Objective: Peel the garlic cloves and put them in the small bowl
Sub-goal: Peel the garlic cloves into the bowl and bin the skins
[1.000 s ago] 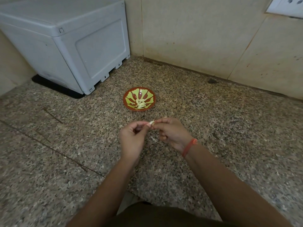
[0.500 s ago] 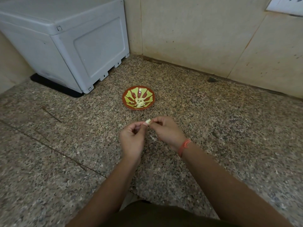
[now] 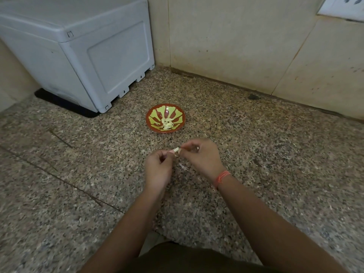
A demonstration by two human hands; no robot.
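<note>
A small red bowl with green petal markings sits on the speckled stone counter, holding several peeled garlic cloves. Just in front of it, both hands meet over the counter. My left hand and my right hand pinch a pale garlic clove between their fingertips. An orange thread band circles the right wrist. Bits of skin lie on the counter under the hands.
A large grey plastic box on a black mat stands at the back left. Beige wall tiles close the back, with a white socket plate at top right. A dark spot marks the counter near the wall.
The view has shifted slightly, and the hands sit a little lower and closer to me. Both hands keep working the same clove; the bowl has not moved.
</note>
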